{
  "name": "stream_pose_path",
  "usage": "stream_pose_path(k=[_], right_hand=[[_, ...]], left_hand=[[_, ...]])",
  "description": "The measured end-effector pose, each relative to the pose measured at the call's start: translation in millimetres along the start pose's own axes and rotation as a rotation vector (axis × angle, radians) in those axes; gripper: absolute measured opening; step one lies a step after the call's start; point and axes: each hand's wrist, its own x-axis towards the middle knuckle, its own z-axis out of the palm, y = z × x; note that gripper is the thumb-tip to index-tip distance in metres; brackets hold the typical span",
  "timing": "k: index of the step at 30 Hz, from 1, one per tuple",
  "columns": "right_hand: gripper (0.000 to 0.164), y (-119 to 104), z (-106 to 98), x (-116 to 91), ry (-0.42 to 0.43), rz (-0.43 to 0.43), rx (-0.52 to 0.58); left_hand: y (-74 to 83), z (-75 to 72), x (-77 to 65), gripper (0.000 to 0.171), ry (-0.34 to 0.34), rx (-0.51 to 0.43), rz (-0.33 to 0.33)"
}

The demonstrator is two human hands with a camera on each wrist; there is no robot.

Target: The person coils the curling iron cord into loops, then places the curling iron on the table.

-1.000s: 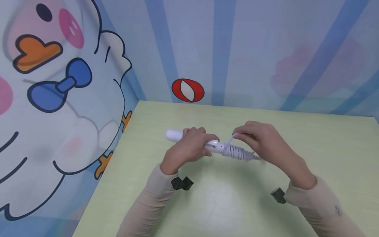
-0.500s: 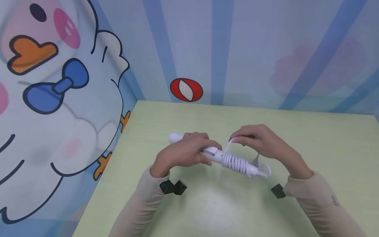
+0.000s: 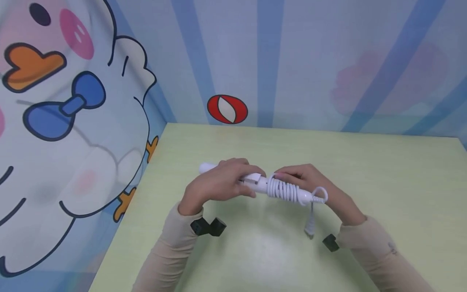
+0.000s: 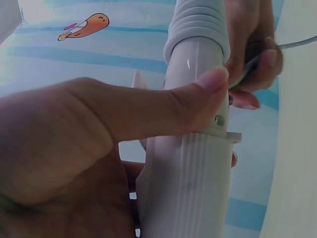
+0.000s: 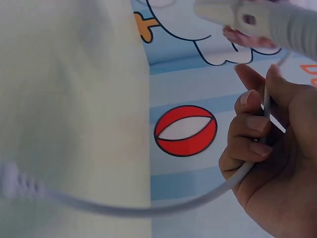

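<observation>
A white curling iron point(image 3: 261, 185) is held aslant above the table, its cord point(image 3: 283, 190) wound in several turns round the handle. My left hand point(image 3: 223, 181) grips its body, and in the left wrist view the thumb point(image 4: 168, 106) lies across the ribbed barrel. On the far side of the coils, my right hand point(image 3: 307, 178) pinches the cord. The right wrist view shows its fingers curled round the loose cord point(image 5: 208, 197). From the handle's right end the cord makes a small loop, and the plug point(image 3: 309, 227) dangles below it.
The pale green table point(image 3: 394, 182) reaches back to a blue striped wall point(image 3: 306, 73) with a printed red and white ball point(image 3: 228, 109). A big cartoon bird point(image 3: 91, 170) covers the wall at left. Small black blocks point(image 3: 208, 227) are attached at the sleeves.
The right hand has come down and in behind the coils with the cord. The plug, earlier near the right hand, now hangs below the handle. The left hand keeps its grip.
</observation>
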Motion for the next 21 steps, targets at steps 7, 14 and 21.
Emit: stream_pose_path(k=[7, 14, 21], right_hand=[[0.01, 5, 34, -8, -0.014, -0.094, 0.069], [0.021, -3, 54, -9, 0.043, 0.077, 0.188], [0.023, -9, 61, -13, 0.093, 0.114, 0.214]], left_hand=[[-4.6, -2.1, 0.4, 0.034, 0.009, -0.011, -0.016], [-7.9, -3.4, 4.2, 0.029, 0.049, 0.038, -0.033], [-5.2, -0.4, 10.4, 0.036, 0.083, 0.11, -0.106]])
